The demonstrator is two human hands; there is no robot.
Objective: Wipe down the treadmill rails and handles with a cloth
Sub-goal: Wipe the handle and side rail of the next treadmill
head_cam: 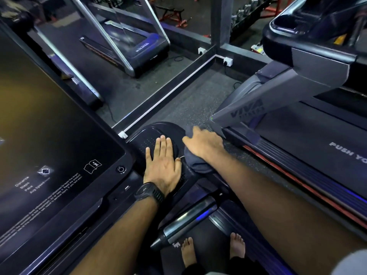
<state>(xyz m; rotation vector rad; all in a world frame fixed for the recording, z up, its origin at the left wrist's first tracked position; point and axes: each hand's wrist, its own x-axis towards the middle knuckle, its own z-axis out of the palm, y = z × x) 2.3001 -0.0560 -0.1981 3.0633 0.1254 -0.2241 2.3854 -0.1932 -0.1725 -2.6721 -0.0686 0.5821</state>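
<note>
Dark cloth point(195, 165) bunched under the gripping right hand point(202, 144), flat open left hand point(162, 165) just beside.

The dark console point(59, 126) on my left carries a white list point(23, 184), turned sideways from where I stand: "Distance", "Steps", "Pace", "Avg Speed". Beside it is an open-book sign point(92, 166) with an "i" on one page. Under that run lines of warning text point(55, 187), too fine to read. A round power sign marks the button point(120, 169) at the console's corner.

The next machine's grey upright point(248, 110) bears "VIVA" in dark letters. A smaller word sits beneath, perhaps "FITNESS", but it is blurred. Its deck point(347, 152) reads "PUSH YO", cut off at the edge of view. The hood point(142, 47) in the mirror shows a white logo, reversed and unreadable.
</note>
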